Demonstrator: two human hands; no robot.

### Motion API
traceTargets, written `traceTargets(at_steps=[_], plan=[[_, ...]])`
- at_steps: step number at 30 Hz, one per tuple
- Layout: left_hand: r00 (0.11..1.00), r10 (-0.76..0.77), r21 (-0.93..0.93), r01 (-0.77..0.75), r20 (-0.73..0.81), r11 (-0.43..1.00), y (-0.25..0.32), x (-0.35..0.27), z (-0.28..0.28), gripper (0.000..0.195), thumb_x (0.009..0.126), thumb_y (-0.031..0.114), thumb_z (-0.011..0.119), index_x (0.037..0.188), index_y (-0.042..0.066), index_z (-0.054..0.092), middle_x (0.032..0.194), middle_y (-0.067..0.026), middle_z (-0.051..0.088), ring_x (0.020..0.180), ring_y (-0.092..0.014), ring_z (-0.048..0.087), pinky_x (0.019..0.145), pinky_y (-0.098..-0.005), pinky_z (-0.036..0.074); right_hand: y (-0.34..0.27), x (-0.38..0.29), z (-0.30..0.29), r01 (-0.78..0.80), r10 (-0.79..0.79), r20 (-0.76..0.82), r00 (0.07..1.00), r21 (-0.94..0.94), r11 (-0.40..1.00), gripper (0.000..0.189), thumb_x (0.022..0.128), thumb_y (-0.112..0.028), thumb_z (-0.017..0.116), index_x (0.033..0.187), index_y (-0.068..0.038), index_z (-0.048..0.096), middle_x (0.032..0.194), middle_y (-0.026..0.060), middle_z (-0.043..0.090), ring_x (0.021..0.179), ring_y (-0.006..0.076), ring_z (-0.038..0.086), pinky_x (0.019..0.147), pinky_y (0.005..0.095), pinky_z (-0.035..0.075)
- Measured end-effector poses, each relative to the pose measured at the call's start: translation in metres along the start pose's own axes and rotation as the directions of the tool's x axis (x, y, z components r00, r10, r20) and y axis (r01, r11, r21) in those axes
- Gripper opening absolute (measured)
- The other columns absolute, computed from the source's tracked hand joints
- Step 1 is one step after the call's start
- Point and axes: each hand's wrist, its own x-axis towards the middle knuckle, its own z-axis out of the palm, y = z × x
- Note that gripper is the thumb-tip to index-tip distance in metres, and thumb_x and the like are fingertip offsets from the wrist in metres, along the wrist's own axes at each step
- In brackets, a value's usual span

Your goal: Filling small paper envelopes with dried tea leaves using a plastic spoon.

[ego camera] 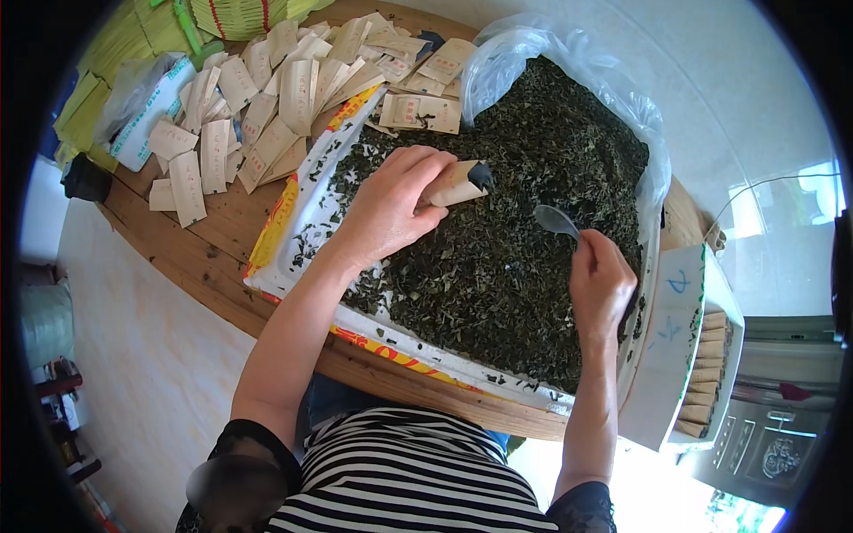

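My left hand [393,200] holds a small brown paper packet [453,184] on its side above a large heap of dark dried leaves [493,273]. The packet's dark open end faces right. My right hand [603,283] grips the handle of a clear plastic spoon [557,220], its bowl just over the leaves and pointing up and left. Few or no leaves show in the bowl. The heap lies in a shallow white foam tray [283,256] and runs back into a clear plastic bag [650,126]. Another paper packet [421,113], with leaf bits on it, lies at the tray's back edge.
Many flat paper packets [298,96] are piled on the round wooden table [226,233], back left. Near them are a white and blue pack [150,113], a black cup-like container [86,178] and yellow-green woven material [226,16]. At right, a white box [673,340] holds a row of packets [706,373].
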Motion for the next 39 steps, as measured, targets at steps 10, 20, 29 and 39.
traceTargets(at_steps=[10,20,29,39], plan=[[1.0,-0.021,-0.025,0.022,0.013,0.999,-0.004,0.0,0.002,0.053,0.073,0.0,0.075,0.122,0.001,0.056,0.117,-0.0113,0.058,0.112,-0.03,0.056,0.096,-0.0366,0.045,0.013,0.002,0.05,-0.699,0.491,0.498,0.715,0.496,0.516,0.016,0.091,-0.008,0.063,0.098,0.004,0.069,0.07,0.0057,0.064,0.05,0.0108,0.055,0.046,0.0237,0.043],[0.997,-0.048,-0.029,0.05,0.062,0.998,0.0,0.0,-0.001,0.053,0.073,0.0,0.075,0.123,0.001,0.056,0.116,-0.0115,0.058,0.11,-0.029,0.057,0.094,-0.0358,0.046,0.01,0.016,0.018,-0.65,0.483,0.464,0.742,0.674,0.351,0.014,0.088,-0.005,0.064,0.097,0.004,0.069,0.068,0.0059,0.062,0.048,0.0116,0.053,0.044,0.0221,0.04],[0.998,-0.009,-0.011,0.01,0.062,1.0,-0.002,-0.001,0.0,0.056,0.073,0.0,0.076,0.125,0.002,0.056,0.119,-0.0127,0.058,0.111,-0.032,0.056,0.095,-0.0369,0.046,-0.044,0.031,0.009,-0.409,0.318,0.267,0.91,0.454,0.792,0.012,0.092,-0.007,0.065,0.099,0.001,0.07,0.07,0.0007,0.062,0.054,0.0052,0.053,0.049,0.019,0.039],[0.999,-0.016,-0.05,0.018,0.039,0.999,-0.003,-0.001,0.001,0.056,0.072,0.0,0.076,0.125,0.004,0.057,0.119,-0.0121,0.058,0.112,-0.032,0.057,0.096,-0.0375,0.046,-0.054,0.029,0.011,0.311,-0.303,-0.09,0.949,0.103,0.945,0.015,0.084,0.007,0.067,0.098,0.0,0.069,0.084,0.0108,0.069,0.066,0.0176,0.066,0.057,0.0261,0.051]])
